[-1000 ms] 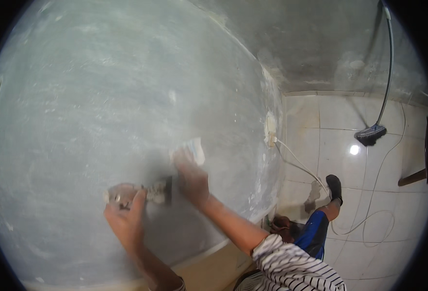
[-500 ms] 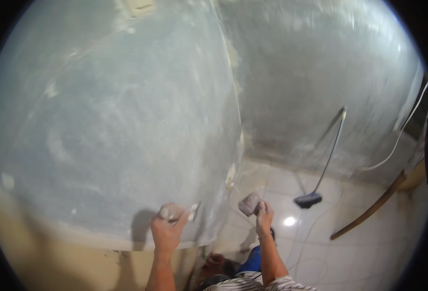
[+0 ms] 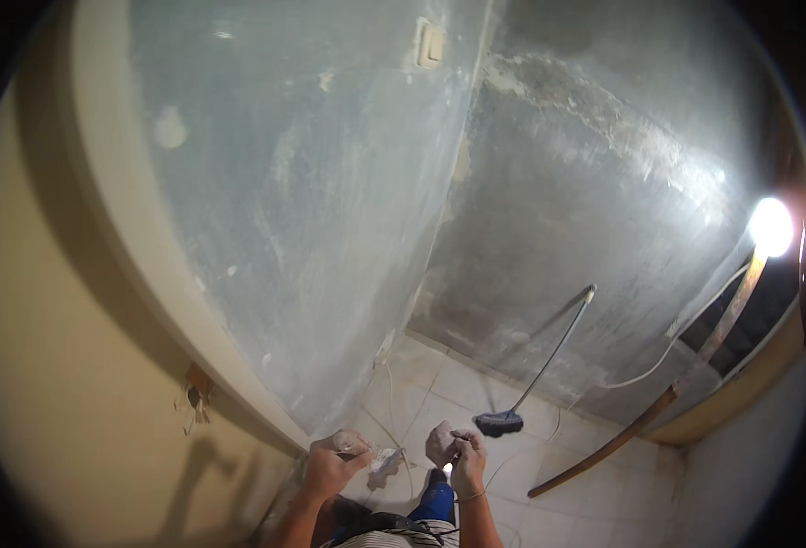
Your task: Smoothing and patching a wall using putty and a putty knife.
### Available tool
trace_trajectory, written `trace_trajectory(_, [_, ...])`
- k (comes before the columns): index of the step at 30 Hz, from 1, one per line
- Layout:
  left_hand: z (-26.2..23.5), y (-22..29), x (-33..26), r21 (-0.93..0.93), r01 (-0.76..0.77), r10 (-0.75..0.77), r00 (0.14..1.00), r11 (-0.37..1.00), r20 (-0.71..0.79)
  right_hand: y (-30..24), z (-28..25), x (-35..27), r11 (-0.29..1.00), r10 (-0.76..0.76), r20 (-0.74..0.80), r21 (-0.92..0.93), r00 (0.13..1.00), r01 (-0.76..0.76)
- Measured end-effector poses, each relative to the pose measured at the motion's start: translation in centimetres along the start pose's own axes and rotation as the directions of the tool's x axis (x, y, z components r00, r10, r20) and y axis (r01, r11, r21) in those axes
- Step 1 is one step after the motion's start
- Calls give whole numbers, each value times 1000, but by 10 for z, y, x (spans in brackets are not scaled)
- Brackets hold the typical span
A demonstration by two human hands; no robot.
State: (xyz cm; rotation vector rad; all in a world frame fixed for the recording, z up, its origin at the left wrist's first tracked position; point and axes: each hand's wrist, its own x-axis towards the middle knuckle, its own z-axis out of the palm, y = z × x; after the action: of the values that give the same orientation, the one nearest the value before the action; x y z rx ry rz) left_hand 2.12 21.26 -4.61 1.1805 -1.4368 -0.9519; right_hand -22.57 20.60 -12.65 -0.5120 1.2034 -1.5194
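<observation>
My left hand (image 3: 330,473) is closed round the pale handle of a putty knife (image 3: 386,456). Its thin metal blade points right, over the floor and just off the lower edge of the grey plastered wall (image 3: 321,237). To the right, my right hand (image 3: 468,464) grips a greyish-mauve, slab-like piece (image 3: 439,444) by its near side. Whether that is a block or a blade coated in putty, I cannot tell. Both hands are at waist height, a short gap between them, and neither touches the wall.
A broom (image 3: 500,422) leans on the second grey wall (image 3: 549,210), bristles on the white tiles (image 3: 421,402). At right, a lit bulb (image 3: 772,226) tops a slanting wooden pole (image 3: 645,418); a white cable (image 3: 645,370) runs nearby. Left is a yellow wall (image 3: 83,365); above, a switch (image 3: 429,44).
My view has swung, bringing in the yellow wall, the whole switch and the lit bulb. Both hands sit lower in view and somewhat closer together. Each still holds the same thing.
</observation>
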Motion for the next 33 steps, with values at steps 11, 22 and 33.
trace_trajectory(11, [93,34,2,167,-164,136,977,972,167,-105,-18,1,997,-41,405,-45,914,64])
trace_trajectory(22, [189,104,2,-87,-290,301,938,953,173,-188,-63,28,995,51,731,-95,681,26])
trace_trajectory(33, [201,114,-9,-60,-34,39,995,998,90,-187,-58,26,996,35,705,-85,708,35])
